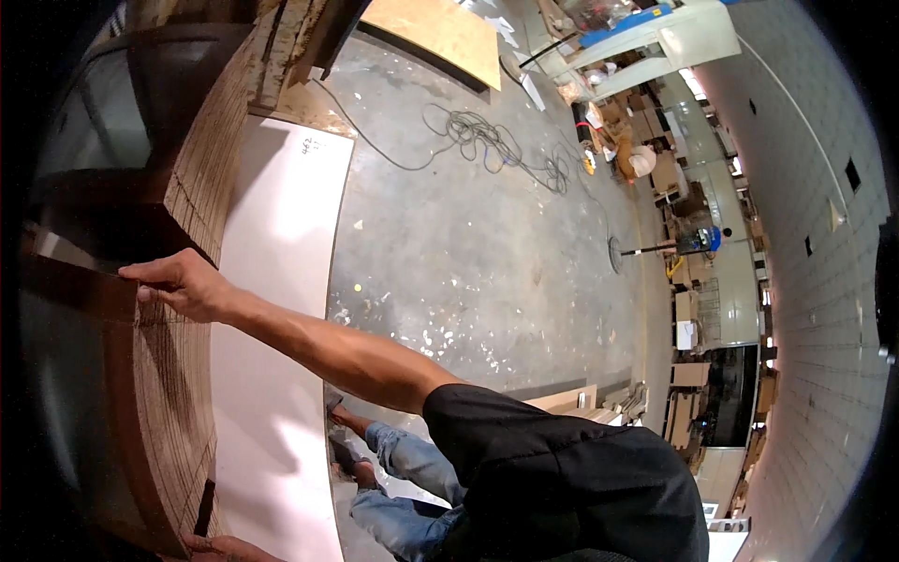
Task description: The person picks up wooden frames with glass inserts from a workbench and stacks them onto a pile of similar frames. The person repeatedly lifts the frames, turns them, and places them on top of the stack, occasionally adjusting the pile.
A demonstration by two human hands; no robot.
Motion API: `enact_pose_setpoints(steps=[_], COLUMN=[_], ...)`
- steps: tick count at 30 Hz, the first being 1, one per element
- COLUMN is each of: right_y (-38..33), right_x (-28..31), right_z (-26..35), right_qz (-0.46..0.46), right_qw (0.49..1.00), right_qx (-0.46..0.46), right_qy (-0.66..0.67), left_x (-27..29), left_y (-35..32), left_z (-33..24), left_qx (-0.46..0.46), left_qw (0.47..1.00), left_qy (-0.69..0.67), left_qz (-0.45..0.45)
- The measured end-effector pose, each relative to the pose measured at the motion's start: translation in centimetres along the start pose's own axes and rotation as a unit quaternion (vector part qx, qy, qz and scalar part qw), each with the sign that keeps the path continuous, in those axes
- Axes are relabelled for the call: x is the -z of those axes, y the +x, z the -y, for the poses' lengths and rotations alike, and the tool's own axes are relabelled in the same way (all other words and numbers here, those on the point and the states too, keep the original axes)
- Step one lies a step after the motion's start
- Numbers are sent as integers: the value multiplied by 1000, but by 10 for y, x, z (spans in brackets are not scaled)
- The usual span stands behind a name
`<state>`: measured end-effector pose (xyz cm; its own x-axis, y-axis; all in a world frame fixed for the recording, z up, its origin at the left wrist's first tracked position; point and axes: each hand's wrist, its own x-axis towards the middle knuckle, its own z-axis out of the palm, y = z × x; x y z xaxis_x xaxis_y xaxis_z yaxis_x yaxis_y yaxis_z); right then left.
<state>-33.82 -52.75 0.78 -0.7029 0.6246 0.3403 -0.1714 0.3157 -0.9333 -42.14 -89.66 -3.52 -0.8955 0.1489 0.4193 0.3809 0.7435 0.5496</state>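
A stack of dark brown panels (173,393) fills the left side, its many thin layered edges facing me. The fingers of my right hand (187,286) are closed over the upper corner of the nearer dark panel, with my bare arm stretched across from the right. At the bottom edge, my left hand (227,548) is partly cut off, its fingers against the lower corner of the same panel. Past a dark gap, another dark stack (201,155) stands farther up. A large white board (272,375) lies alongside the layered edges.
My feet (351,459) stand beside the white board. A tangled cable (487,140) trails over the grey floor (468,262), near a plywood-topped platform (440,37). Wooden boards (599,403) lie behind me. Farther off are a person in blue headwear (702,241), cartons and a white workbench (698,42).
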Motion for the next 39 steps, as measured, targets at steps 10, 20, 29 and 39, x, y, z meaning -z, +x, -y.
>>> enact_pose_setpoints(steps=[10, 20, 29, 39], right_y=[3, -9, 3, 126], right_x=[0, 3, 9, -48], right_z=[2, 7, 24, -20], right_qz=[5, 42, 103, 303], right_qw=[999, 997, 979, 917], right_qx=[-38, -62, -176, -129], right_qy=[38, -35, 28, -227], left_x=[3, -3, 12, 26], left_y=[-2, -14, 1, 114], left_z=[9, 10, -22, 26], left_qx=[34, 168, 160, -42], left_qw=[996, 986, 982, 958], left_qy=[-72, 10, 75, 174], left_qz=[28, 21, 57, 223])
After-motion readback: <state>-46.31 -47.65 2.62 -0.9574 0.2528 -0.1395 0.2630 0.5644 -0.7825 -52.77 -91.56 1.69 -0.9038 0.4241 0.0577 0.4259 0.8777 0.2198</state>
